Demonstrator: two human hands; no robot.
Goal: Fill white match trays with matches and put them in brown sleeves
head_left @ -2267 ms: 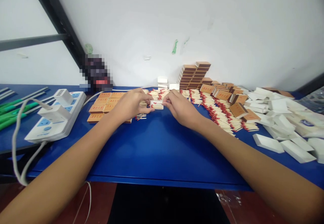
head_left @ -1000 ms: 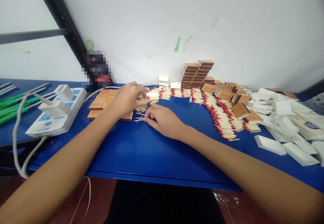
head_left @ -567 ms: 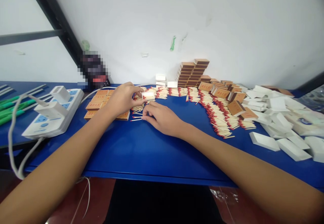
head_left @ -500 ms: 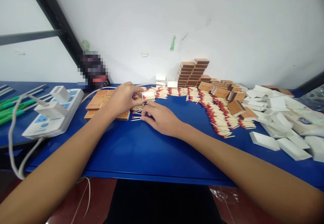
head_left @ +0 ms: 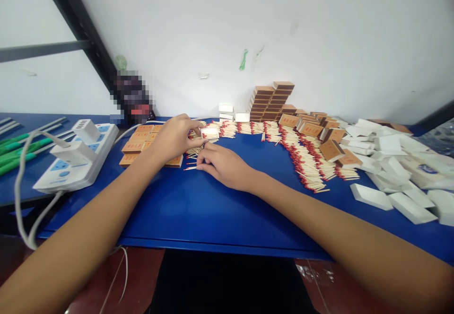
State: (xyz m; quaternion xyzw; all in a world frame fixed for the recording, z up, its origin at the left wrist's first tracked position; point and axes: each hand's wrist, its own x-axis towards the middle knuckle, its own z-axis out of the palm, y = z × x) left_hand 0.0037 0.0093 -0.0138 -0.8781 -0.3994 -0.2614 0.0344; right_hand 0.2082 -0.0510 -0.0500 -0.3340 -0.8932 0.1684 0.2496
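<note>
My left hand (head_left: pixel 180 136) pinches a small white matchbox tray (head_left: pixel 210 133) between thumb and fingers. Some matches with red heads lie inside the tray. Close beside it, my right hand (head_left: pixel 223 165) has its fingers curled, thumb and index closed on the ends of loose matches (head_left: pixel 191 168) at the table's surface. How many it grips is hidden by the fingers. More loose matches (head_left: pixel 229 128) spread in a band behind and to the right of the tray. Left of my left hand, filled-looking orange matchboxes (head_left: pixel 136 136) lie stacked, partly covered by my wrist.
A power strip (head_left: pixel 80 165) with a plugged-in charger and white cable is at left, near green-handled rods (head_left: pixel 21 148). Brown matchboxes (head_left: pixel 269 101) are stacked against the wall, with more matchboxes (head_left: pixel 331 151) piled at right. White trays (head_left: pixel 371 196) lie heaped on the blue table (head_left: pixel 227 219).
The whole view has shifted slightly. Both hands stay in nearly the same place; the tray in my left hand is tilted a little differently, showing red match heads inside.
</note>
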